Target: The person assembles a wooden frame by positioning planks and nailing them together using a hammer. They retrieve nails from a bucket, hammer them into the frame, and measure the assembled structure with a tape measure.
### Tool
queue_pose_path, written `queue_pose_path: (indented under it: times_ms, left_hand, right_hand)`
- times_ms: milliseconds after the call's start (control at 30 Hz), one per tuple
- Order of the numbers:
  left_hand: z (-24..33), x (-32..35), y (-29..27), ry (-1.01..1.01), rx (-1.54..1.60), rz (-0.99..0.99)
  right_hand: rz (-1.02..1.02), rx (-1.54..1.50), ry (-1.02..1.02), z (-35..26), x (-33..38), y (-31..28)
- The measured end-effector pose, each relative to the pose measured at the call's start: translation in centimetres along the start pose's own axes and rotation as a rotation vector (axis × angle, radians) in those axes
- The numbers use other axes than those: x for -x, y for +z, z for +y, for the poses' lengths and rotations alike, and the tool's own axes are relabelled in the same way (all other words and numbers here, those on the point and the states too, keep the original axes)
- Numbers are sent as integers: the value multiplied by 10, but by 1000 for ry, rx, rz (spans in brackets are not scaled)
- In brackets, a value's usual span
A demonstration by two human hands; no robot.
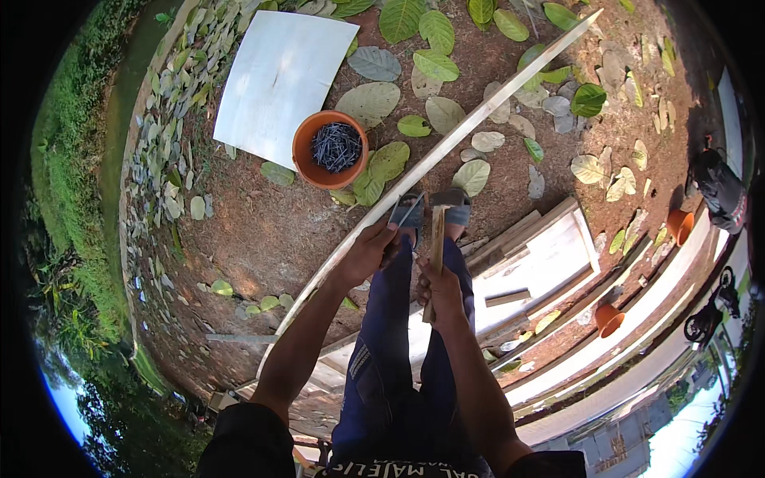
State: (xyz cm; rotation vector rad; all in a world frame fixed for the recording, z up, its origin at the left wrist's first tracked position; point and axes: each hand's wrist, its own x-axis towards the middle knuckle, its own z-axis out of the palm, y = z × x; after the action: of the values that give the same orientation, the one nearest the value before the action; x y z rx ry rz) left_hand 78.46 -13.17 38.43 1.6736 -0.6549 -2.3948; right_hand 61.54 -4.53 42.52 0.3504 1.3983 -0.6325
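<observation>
My left hand (373,248) is closed around a few long nails (409,210), whose thin ends stick up past the fingertips. In my right hand (443,293) is a hammer (437,235), gripped low on its wooden handle with the dark head upward, over my sandalled feet. A long pale wooden strip (470,121) runs diagonally across the ground, passing beside and below my left hand. Ahead and to the left stands an orange-brown pot (303,158) filled with loose dark nails (336,146). It rests against the corner of a whitish flat board (283,80).
Large green and dry leaves (369,102) litter the brown soil. To the right lie a pale panel (554,259) with wooden planks and a short wood offcut (508,298). Farther right are two tipped orange pots (609,320), a black bag (715,185) and a motorcycle (713,307).
</observation>
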Motion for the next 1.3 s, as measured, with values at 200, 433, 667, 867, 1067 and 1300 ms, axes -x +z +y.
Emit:
queue_pose_path:
  times_ms: [200, 433, 667, 867, 1067, 1300]
  left_hand:
    - [44, 58, 94, -33, -120, -300]
    - [12, 35, 141, -129, -251, -323]
    - [-21, 22, 109, -162, -143, -46]
    - [-48, -15, -7, -155, -125, 257]
    - [-113, -122, -139, -62, -645, 458]
    - [-118, -197, -230, -99, -1262, 425]
  right_hand:
    - [-127, -77, -366, -56, 38, -37]
    - [-2, -181, -385, -72, 48, -94]
    - [50, -189, -205, -33, 26, -149]
    - [115, 48, -10, 6, 19, -169]
    - [77, 115, 137, 41, 15, -141]
    - [147, 300, 375, 101, -9, -119]
